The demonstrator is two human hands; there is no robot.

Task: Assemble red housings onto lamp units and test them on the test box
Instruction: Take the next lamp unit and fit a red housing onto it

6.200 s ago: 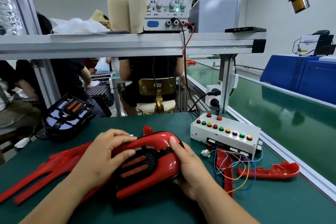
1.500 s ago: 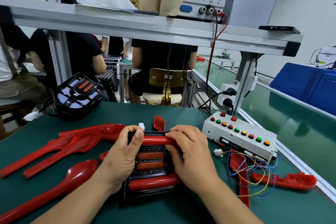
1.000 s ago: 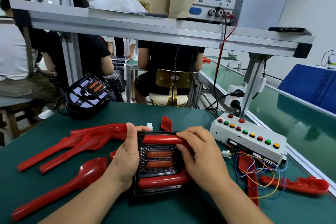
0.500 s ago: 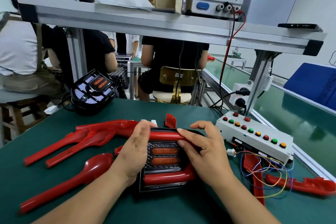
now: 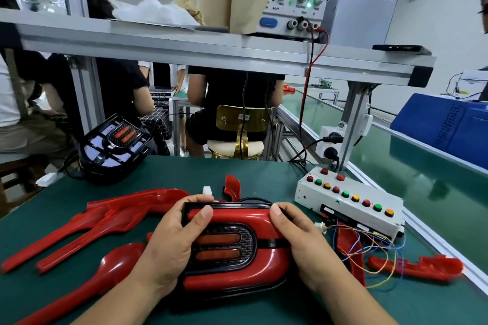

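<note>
Green bench (image 5: pixel 237 166) | left hand (image 5: pixel 169 248), right hand (image 5: pixel 298 240) both grip lamp unit (image 5: pixel 232 250) | test box (image 5: pixel 348 203) beside

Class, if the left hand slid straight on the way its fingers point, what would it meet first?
Most likely the small white connector lying just beyond the left hand; depth is unclear, so how near it lies cannot be told.

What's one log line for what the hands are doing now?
step: assembly | left hand: grips red housing, left end | right hand: grips its right end | test box: untouched
</note>
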